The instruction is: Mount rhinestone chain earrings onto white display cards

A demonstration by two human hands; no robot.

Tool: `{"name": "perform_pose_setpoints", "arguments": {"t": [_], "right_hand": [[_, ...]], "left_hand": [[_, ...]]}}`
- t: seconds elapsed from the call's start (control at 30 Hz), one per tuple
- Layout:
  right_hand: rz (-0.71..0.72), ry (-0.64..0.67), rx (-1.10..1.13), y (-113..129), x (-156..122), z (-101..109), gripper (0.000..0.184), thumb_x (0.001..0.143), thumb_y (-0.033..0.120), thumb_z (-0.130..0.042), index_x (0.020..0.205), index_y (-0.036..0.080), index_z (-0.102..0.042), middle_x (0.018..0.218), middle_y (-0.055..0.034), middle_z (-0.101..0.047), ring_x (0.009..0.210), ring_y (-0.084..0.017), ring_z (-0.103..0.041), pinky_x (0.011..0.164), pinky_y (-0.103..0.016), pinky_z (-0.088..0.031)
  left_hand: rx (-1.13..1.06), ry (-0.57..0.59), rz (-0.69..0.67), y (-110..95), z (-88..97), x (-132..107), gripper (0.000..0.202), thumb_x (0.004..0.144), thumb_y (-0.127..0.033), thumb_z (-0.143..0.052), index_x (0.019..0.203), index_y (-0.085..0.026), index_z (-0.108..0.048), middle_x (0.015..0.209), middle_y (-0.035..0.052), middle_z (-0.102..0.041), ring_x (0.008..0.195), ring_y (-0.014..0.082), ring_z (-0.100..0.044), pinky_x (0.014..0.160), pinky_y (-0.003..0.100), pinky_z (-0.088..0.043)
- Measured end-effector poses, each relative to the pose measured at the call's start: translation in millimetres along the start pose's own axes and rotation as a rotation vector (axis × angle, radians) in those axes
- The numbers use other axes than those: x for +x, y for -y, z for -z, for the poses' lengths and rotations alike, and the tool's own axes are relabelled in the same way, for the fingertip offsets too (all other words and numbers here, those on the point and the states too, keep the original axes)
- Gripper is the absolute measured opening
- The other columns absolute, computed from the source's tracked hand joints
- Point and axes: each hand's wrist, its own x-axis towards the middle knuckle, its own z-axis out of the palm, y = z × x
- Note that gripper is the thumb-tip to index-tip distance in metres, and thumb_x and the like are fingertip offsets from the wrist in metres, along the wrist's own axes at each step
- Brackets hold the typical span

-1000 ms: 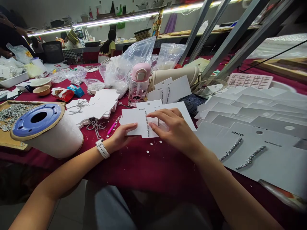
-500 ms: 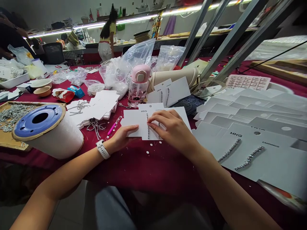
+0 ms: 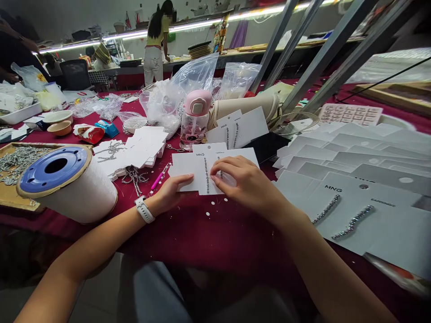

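A white earring card (image 3: 198, 179) printed MNG lies across my left hand (image 3: 171, 192), whose thumb presses on its left part. Down its middle hangs a rhinestone chain earring (image 3: 207, 177). A second rhinestone strand (image 3: 221, 172) is partly hidden by my right hand (image 3: 247, 181). The thumb and forefinger of that hand are bent together in a pinch over the card, between the two strands. Whatever is between the fingertips, if anything, is too small to make out. Behind stands another MNG card with earrings (image 3: 247, 128), leaning on a beige case.
A large thread spool (image 3: 97, 188) stands at left, near a pile of white cards (image 3: 144, 146) and a pink pen (image 3: 156, 181). Overlapping earring cards (image 3: 380, 224) spread at right. A pink-lidded bottle (image 3: 193, 119) and metal bars (image 3: 313, 58) rise behind. A person (image 3: 155, 42) stands farther back.
My right fingertips have shifted slightly right, off the left strand. The held card has risen and moved a little left. The person at the back now leans over the far counter.
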Motion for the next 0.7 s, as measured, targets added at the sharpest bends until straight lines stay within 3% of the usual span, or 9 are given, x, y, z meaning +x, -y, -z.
{"name": "perform_pose_setpoints", "arguments": {"t": [0.7], "right_hand": [[0.063,0.037,-0.114,1.4,-1.8,-4.6,0.009,0.078,0.020,-0.048,0.079,0.019,-0.057,0.084,-0.0033,-0.063,0.080,-0.019,-0.054,0.073,-0.033,-0.041]], "left_hand": [[-0.028,0.009,0.016,1.4,-0.7,1.1,0.013,0.074,-0.010,-0.051,0.082,-0.011,-0.062,0.075,0.0031,-0.065,0.068,0.0135,-0.058,0.072,0.027,-0.045]]}}
